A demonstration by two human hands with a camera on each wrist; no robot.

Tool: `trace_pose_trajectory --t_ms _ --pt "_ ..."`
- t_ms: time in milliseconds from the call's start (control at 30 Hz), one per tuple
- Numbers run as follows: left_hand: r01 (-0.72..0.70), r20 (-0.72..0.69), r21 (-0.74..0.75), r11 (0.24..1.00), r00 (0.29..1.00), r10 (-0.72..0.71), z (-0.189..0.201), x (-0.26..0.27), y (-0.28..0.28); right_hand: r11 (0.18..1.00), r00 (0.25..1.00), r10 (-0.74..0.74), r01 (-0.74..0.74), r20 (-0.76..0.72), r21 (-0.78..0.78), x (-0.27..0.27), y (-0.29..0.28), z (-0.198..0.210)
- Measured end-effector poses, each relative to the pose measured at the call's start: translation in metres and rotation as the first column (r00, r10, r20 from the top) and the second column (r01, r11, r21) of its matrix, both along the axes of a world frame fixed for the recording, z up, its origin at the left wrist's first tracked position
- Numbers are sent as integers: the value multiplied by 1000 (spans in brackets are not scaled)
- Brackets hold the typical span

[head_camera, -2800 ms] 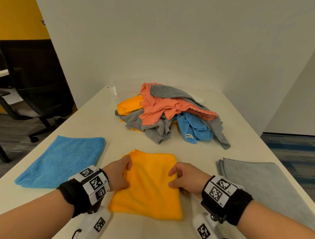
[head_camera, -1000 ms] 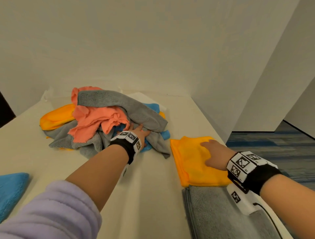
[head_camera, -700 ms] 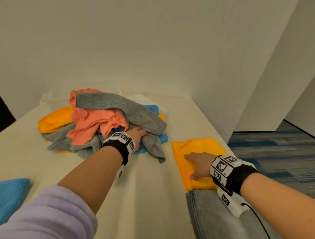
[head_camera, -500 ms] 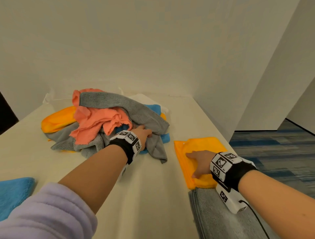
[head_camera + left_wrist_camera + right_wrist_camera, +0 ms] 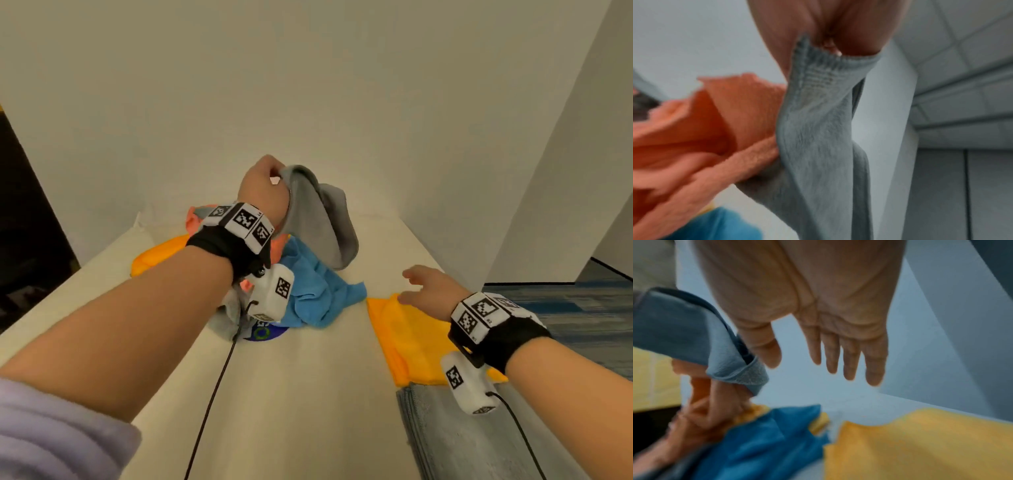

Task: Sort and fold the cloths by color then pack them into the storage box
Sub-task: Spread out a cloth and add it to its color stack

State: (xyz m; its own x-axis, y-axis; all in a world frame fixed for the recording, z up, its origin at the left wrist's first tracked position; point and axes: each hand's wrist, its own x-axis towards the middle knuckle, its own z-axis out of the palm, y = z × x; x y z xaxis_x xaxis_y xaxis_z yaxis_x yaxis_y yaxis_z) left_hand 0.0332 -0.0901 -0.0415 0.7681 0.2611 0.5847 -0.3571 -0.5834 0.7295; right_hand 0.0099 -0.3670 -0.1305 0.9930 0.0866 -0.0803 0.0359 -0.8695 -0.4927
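I am lifting a grey cloth (image 5: 318,212), pinched in my left hand (image 5: 263,192), above the pile (image 5: 308,291), right hand (image 5: 428,284) spread, next to catch its free corner.

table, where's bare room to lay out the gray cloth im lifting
Bare table runs down the middle, between the left arm and the folded yellow cloth with the folded gray cloth below it. Crowded further back: the pile under the left hand and its lifted gray cloth.
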Motion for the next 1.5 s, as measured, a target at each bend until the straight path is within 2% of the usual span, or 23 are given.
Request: trace_pose_trajectory --t_ms 33,100,167,267,367,400,467,533,600,700,767,833,900,1000,1100,1167,1233,1300,1333,1367,1433,1500 --pt "55 50 -42 998 997 -53 10 -10 4 993 992 -12 -3 125 116 -5 6 10" --pt "203 140 -135 970 973 -184 29 -32 7 945 944 -11 -98 330 312 -22 27 35" --pt "387 214 -253 887 916 -339 44 -54 7 885 868 35 -257 496 388 -45 53 59" --pt "553 254 -326 767 832 -493 55 -92 2 831 721 121 -450 683 328 -80 90 87" --pt "607 201 -265 749 795 -572 60 -133 1 838 588 220 -523 778 159 -101 110 99" --pt "607 177 -271 747 794 -581 61 -145 2 859 584 253 -502 771 98 -105 113 100" --pt "596 137 -309 741 799 -585 63 -164 10 891 658 297 -452 692 48 -113 115 102" --pt "539 108 -327 776 837 -536 62 -177 20 884 735 326 -459 595 82 -119 113 101" --pt "443 90 -360 821 892 -443 60 -185 32 889 776 343 -451 529 84 -121 109 99" --pt "294 68 -355 887 955 -289 55 -195 57 890 808 356 -446 469 94 -125 105 94" --pt "320 27 -269 909 945 -325 53 -204 71 885 811 349 -450 469 120 -128 102 94" --pt "405 -58 -164 899 906 -419 51 -214 81 862 819 347 -470 457 187 -131 98 96" --pt "442 -141 -68 894 883 -447 50 -222 87 822 835 344 -489 430 292 -137 94 101" --pt "315 -152 -10 949 938 -313 50 -227 94 714 850 386 -522 360 466 -150 84 113" --pt "190 -89 -90 978 976 -198 52 -227 104 683 827 490 -561 276 467 -157 70 122" --pt "212 -66 -194 958 971 -228 53 -226 109 714 824 517 -565 232 414 -159 61 126" --pt "232 -40 -272 934 967 -252 51 -226 110 801 856 471 -516 211 305 -153 53 126" --pt "273 -12 -303 913 957 -291 49 -225 105 887 877 426 -454 223 88 -149 51 126" --pt "302 -8 -290 908 948 -318 47 -225 100 905 877 414 -425 245 -6 -149 53 126" --pt "336 -10 -254 907 937 -350 45 -227 93 909 872 408 -416 270 -32 -150 57 124" --pt "404 -65 -78 911 910 -409 40 -230 79 880 844 427 -471 325 67 -161 72 122" --pt "517 -175 126 847 852 -494 32 -235 59 802 776 492 -581 395 142 -176 89 121"
